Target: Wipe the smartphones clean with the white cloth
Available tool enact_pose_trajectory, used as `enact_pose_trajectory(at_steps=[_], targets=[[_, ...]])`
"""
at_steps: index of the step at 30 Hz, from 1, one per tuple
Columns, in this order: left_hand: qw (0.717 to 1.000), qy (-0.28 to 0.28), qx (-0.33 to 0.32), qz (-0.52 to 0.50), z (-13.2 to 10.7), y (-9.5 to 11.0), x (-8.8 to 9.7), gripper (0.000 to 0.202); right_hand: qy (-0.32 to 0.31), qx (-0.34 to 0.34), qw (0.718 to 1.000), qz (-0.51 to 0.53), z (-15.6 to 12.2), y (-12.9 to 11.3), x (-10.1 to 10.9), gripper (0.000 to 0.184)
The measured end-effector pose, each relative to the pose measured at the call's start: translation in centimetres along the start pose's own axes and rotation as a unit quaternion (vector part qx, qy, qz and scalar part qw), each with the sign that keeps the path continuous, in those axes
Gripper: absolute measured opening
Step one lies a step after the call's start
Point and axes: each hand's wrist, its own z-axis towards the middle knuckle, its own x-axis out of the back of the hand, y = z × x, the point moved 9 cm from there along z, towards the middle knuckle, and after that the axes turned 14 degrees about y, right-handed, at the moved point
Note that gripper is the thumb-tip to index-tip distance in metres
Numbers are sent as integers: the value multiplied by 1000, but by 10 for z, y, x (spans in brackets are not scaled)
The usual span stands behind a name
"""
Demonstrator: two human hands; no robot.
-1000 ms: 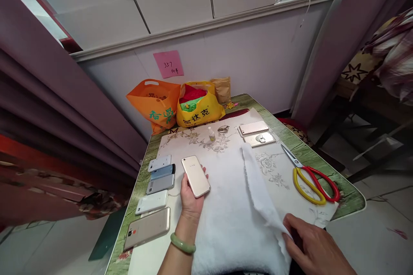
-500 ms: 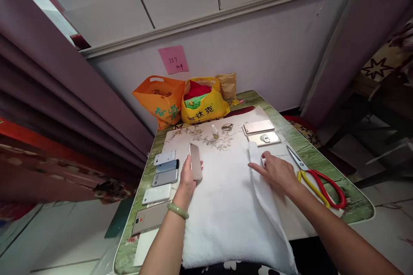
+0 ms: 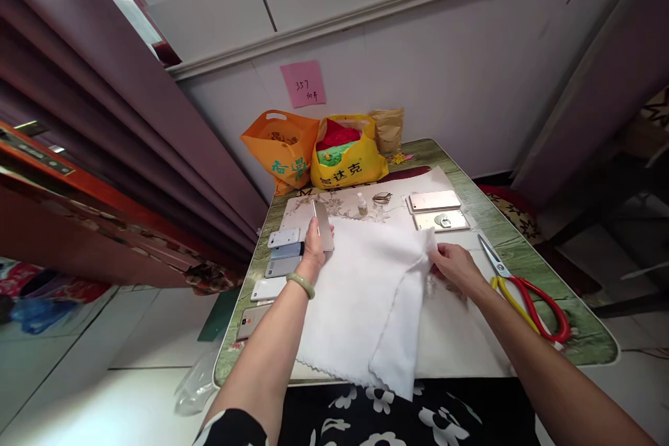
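The left hand [image 3: 313,249] is closed around the near end of a gold phone [image 3: 325,226] at the far left corner of the white cloth [image 3: 360,286]. It holds the phone on edge, probably so it stays clear of the fabric. The phone's long axis runs near to far, free end pointing towards the bags [image 3: 348,167]. I can't quite tell whether its lower edge touches the cloth. The right hand [image 3: 454,266] pinches the cloth's far right corner, bunching it off the table [image 3: 575,334].

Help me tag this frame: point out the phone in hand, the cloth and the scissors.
phone [image 3: 325,226], head view, broad face.
cloth [image 3: 360,286], head view, flat middle.
scissors [image 3: 492,256], head view, the blades.
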Motion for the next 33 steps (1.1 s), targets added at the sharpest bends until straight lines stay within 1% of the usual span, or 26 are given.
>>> enact_pose_trajectory(at_steps=[3,4,5,6,7,8,9,10,11,12,13,14,15,16,17,18,21,22,25,26,28,29,30,31,32,33], targets=[[1000,-20,5,-15,-9,-6,-8,50,-38,-57,989,133,-13,25,-11,27],[999,-25,5,-25,-14,-8,-7,52,-31,-66,985,158,-16,31,-9,27],[999,-29,5,-36,-21,-10,-3,52,0,-64,985,162,-19,35,-2,30],[997,-33,3,-65,-29,-10,3,52,53,-50,987,143,-22,35,10,35],[995,-40,5,-93,-37,-11,11,51,113,-21,987,110,-27,31,23,42],[992,-55,7,-117,-47,-12,20,51,163,25,984,71,-34,21,35,50],[989,-66,19,-131,-56,-15,31,50,191,83,978,36,-44,5,42,55],[987,-65,29,-145,-64,-18,43,48,170,155,973,17,-56,-15,38,58],[985,-64,45,-153,-71,-22,55,47,111,236,965,14,-71,-36,26,56],[983,-64,60,-159,-77,-27,66,47,25,313,949,14,-90,-56,10,56],[982,-63,74,-160,-81,-33,75,47,-63,380,923,8,-111,-71,-8,62],[982,-60,85,-158,-83,-38,83,47,-129,429,894,1,-130,-81,-21,71],[981,-62,92,-156,-84,-42,88,48,-178,464,868,-10,-145,-87,-32,79],[981,-68,95,-156,-84,-45,90,48,-205,483,851,-25,-155,-89,-39,84],[980,-78,93,-157,-83,-47,90,49,-211,489,845,-42,-159,-89,-44,83],[979,-90,89,-158,-82,-48,87,49,-206,486,847,-61,-160,-88,-46,75],[977,-117,79,-158,-74,-46,76,50,-165,467,863,-104,-160,-79,-45,30],[977,-122,81,-154,-71,-45,72,51,-146,465,866,-108,-164,-77,-43,21],[975,-138,94,-147,-64,-43,59,53,-88,472,871,-104,-182,-75,-33,19],[974,-144,97,-147,-63,-42,55,53,-84,474,870,-103,-189,-75,-31,17],[971,-153,106,-151,-64,-41,48,54,-111,473,870,-88,-201,-72,-28,10],[969,-158,112,-155,-65,-41,45,54,-126,463,874,-73,-202,-70,-24,11],[966,-163,121,-162,-69,-42,42,55,-132,443,885,-53,-197,-67,-18,18],[962,-170,133,-169,-73,-45,37,55,-120,410,904,-29,-187,-63,-8,26],[957,-179,146,-178,-77,-48,32,55,-90,366,926,-6,-170,-58,4,33],[951,-188,159,-187,-82,-51,26,56,-53,314,948,11,-151,-50,16,35]])
